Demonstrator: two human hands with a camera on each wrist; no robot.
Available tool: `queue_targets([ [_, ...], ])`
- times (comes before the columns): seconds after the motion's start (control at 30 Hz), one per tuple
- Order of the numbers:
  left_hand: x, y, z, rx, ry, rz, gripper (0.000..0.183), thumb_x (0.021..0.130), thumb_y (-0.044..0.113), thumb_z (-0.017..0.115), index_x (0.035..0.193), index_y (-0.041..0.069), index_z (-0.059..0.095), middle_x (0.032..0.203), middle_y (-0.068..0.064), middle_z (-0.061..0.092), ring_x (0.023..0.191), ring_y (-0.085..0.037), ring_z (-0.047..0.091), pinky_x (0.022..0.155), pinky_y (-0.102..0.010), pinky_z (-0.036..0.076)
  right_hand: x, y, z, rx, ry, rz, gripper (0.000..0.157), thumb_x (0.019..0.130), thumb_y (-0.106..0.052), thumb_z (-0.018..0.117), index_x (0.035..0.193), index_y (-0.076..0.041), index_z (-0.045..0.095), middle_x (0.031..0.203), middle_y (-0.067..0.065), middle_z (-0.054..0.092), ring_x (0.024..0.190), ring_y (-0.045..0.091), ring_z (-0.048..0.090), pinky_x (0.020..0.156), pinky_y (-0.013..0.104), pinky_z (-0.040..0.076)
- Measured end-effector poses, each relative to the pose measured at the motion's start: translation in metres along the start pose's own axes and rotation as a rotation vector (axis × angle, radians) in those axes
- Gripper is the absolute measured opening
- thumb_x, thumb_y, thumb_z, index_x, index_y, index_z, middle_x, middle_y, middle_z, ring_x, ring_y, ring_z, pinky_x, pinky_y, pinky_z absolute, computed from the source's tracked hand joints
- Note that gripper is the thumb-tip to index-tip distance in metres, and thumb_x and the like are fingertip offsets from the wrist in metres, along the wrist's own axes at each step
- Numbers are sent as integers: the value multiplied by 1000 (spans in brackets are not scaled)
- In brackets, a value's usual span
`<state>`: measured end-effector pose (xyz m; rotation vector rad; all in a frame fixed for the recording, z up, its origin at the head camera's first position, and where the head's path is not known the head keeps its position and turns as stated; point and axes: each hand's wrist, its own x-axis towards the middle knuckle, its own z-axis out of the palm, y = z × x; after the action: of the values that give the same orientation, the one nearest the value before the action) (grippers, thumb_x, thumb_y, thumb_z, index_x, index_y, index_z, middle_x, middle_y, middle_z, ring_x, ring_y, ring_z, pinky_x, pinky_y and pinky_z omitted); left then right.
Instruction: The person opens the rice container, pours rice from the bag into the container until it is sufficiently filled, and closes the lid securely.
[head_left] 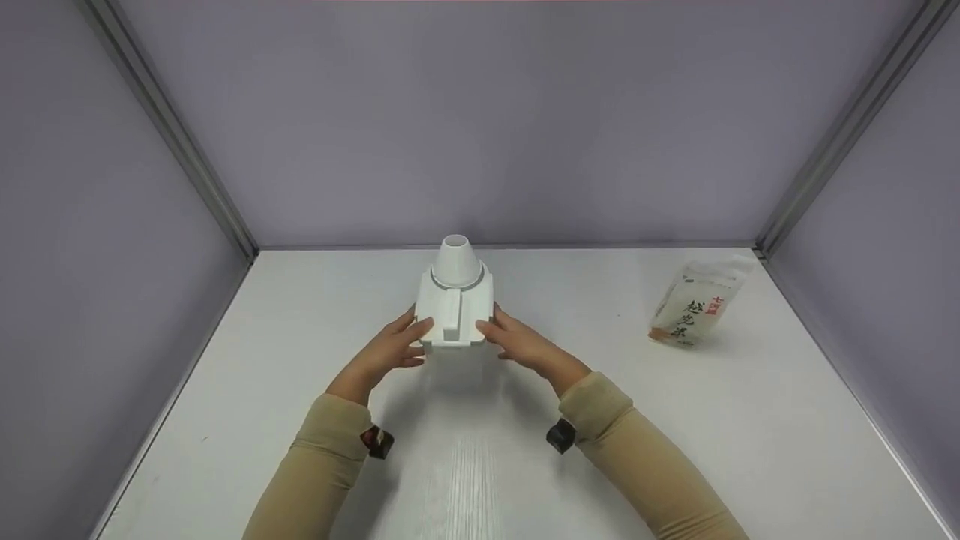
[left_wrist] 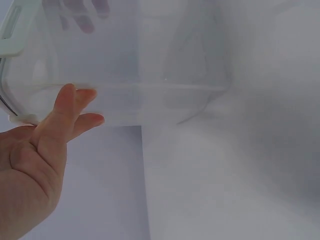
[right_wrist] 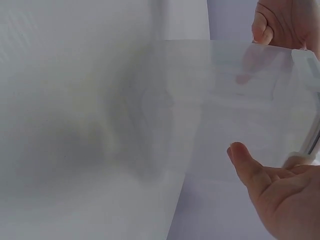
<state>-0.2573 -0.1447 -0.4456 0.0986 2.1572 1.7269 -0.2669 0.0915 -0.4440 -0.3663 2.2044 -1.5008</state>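
Observation:
A clear plastic storage container [left_wrist: 165, 55] with a white lid [head_left: 474, 315] stands upright near the back middle of the white table. On the lid's far part sits a white tapered cup [head_left: 457, 262], narrow end up. My left hand [head_left: 384, 352] grips the container's left side at the lid, thumb on the lid's edge and fingers against the wall below. From the opposite side my right hand [head_left: 525, 346] holds it the same way. The clear body [right_wrist: 195, 110] looks empty in both wrist views, and the left fingers show through it in the right wrist view.
To the right on the table [head_left: 600, 435] leans a rice bag [head_left: 691, 306] with printed characters and a see-through top. Grey panels [head_left: 480, 120] enclose the table at the back and both sides. Dark wrist devices [head_left: 560, 436] sit by both sleeves.

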Motion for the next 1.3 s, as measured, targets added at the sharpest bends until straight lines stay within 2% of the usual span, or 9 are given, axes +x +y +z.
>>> queue_targets([
  [0.23,1,5,13,-6,-37,14,73,96,43,47,150,10,11,149,-23,21,118,-40,49,93,-44,44,-13,3,-10,27,10,0,71,98,-46,41,151,-15,5,152,13,20,129,36,37,98,54,36],
  [0.47,9,4,23,-9,-32,19,78,91,51,51,150,16,15,150,-17,25,117,-38,51,92,-41,46,-18,12,-19,12,43,15,74,95,-52,42,151,-17,7,152,10,21,129,33,39,98,50,39],
  [1.03,16,9,47,-19,-39,6,77,92,50,51,150,17,15,151,-16,22,116,-39,51,91,-42,46,-31,24,-36,23,66,32,73,95,-55,39,151,-20,8,154,8,17,129,33,38,97,50,39],
  [1.3,19,12,56,-11,-47,6,77,91,51,51,150,18,15,151,-16,22,115,-36,52,91,-42,46,-37,27,-43,45,70,40,74,95,-53,39,151,-17,7,154,10,16,130,34,36,98,49,39],
])
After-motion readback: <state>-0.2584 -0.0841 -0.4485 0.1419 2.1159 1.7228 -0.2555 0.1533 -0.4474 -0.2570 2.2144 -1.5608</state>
